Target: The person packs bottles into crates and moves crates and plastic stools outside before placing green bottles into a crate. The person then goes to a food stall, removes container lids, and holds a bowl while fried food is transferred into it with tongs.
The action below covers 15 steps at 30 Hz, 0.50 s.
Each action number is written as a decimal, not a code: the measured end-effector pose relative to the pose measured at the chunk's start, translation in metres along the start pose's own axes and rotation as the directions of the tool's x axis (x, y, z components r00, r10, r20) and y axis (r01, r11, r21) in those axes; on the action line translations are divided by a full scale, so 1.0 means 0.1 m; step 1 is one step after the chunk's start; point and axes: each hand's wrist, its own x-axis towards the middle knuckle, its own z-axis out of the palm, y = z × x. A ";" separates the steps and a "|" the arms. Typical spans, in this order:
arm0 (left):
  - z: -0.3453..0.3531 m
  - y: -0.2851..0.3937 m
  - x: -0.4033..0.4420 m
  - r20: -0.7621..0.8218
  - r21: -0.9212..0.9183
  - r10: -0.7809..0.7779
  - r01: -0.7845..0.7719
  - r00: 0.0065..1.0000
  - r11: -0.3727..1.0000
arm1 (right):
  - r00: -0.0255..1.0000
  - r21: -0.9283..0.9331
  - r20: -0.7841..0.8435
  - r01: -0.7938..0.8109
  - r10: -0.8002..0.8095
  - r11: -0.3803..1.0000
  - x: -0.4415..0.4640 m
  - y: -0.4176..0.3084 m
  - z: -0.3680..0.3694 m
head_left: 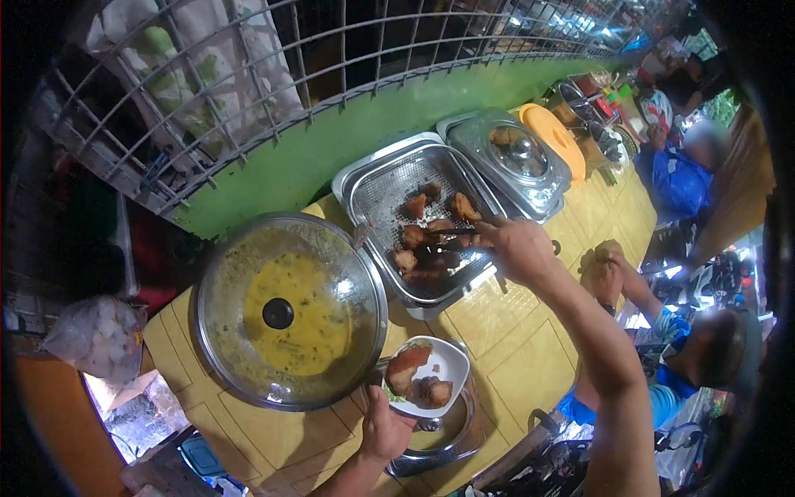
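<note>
My left hand (pixel 387 429) grips a small white bowl (pixel 458 362) by its edge. Browned chunks of meat (pixel 404 371) and a little green lie in the bowl. My right hand (pixel 520 251) is closed around dark tongs (pixel 454 233), which reach over a perforated metal tray (pixel 374 180). Several pieces of fried meat (pixel 406 260) rest in this tray, close to the tong tips. Whether the tips hold a piece is unclear. Beneath the bowl, partly covered by it, sits a metal-rimmed dish with a lid (pixel 458 433).
Left of the bowl stands a wide pan of yellow food under a glass lid (pixel 331 327). A lidded metal tray (pixel 538 192) and an orange lid (pixel 556 142) lie beyond. Wire mesh (pixel 364 79) borders the yellow table (pixel 517 335). Two people are at the right, one with hands (pixel 610 265) at the table.
</note>
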 end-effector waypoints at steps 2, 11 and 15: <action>0.00 0.01 -0.01 0.006 0.007 -0.009 0.009 1.000 1.000 | 1.000 0.027 -0.014 0.002 -0.002 1.000 -0.06 0.05 -0.03; -0.04 -0.02 -0.03 -0.003 -0.020 -0.016 0.016 1.000 1.000 | 1.000 -0.023 0.012 -0.021 0.021 1.000 0.02 -0.03 -0.34; -0.05 -0.05 0.00 -0.003 -0.020 0.007 -0.008 1.000 1.000 | 0.985 -0.047 0.171 0.006 0.002 0.999 0.34 -0.07 -0.14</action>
